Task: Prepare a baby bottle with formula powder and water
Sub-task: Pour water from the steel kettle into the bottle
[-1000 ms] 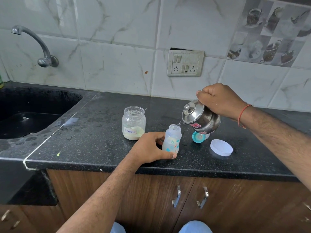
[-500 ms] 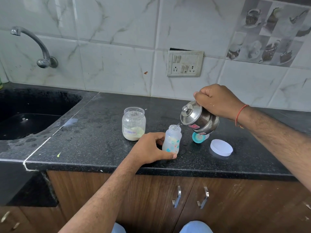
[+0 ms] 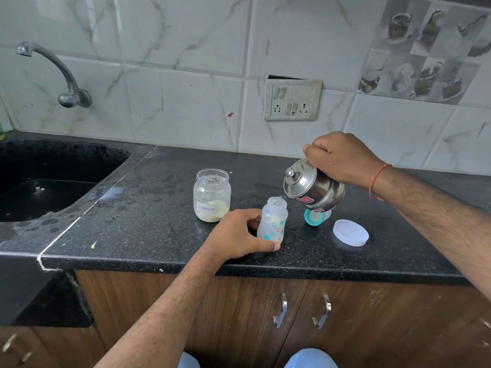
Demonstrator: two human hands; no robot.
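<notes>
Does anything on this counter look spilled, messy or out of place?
Mostly tidy. The black counter shows wet patches near the sink, plus a small yellow-green speck near its front edge. The bottle's teal cap lies on its side.

The kettle (image 3: 314, 188) hides part of the teal bottle cap (image 3: 313, 217).

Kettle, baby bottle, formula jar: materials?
Kettle: polished metal, likely stainless steel; mirror reflections. Baby bottle: translucent frosted plastic, seemingly; printed motifs. Formula jar: clear, glass or hard plastic, unclear; powder shows through.
</notes>
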